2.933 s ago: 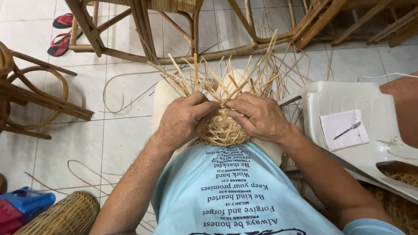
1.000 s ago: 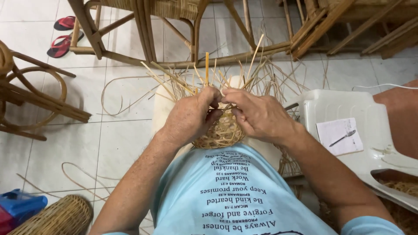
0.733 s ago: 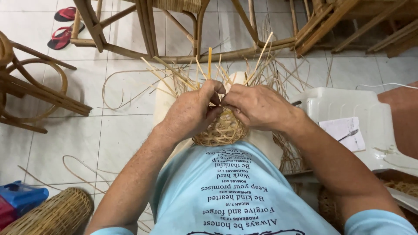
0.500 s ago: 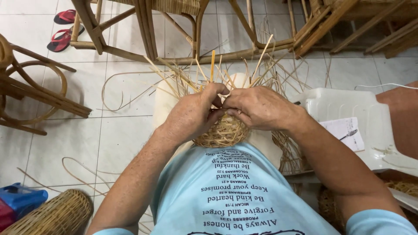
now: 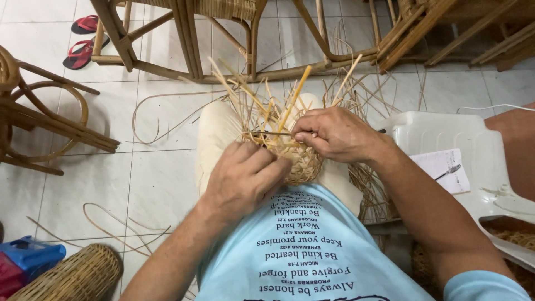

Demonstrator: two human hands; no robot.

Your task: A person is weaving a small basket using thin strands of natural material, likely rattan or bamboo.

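At the far left edge, bent rattan chair frames (image 5: 39,122) stand on the white tiled floor (image 5: 111,184); in the bottom left corner a blue plastic object (image 5: 30,257) lies just beside a finished woven basket (image 5: 75,276) tipped on its side; loose cane strands (image 5: 120,228) curl over the tiles near it; a pair of red sandals (image 5: 83,42) sits in the top left corner. On the person's lap, at the middle of the view, rests a small half-woven basket (image 5: 304,161), its unwoven stakes (image 5: 267,106) fanning upward; the left hand (image 5: 245,181) is closed around the near side of the basket, fingers curled against the weave; the right hand (image 5: 334,136) pinches a thin horizontal cane strand (image 5: 264,134) between thumb and fingers at the basket's rim. Behind, a wooden chair frame (image 5: 223,44) spans the top edge. To the right, a white plastic chair (image 5: 473,161) carries a sheet of paper (image 5: 443,170), near the right edge.
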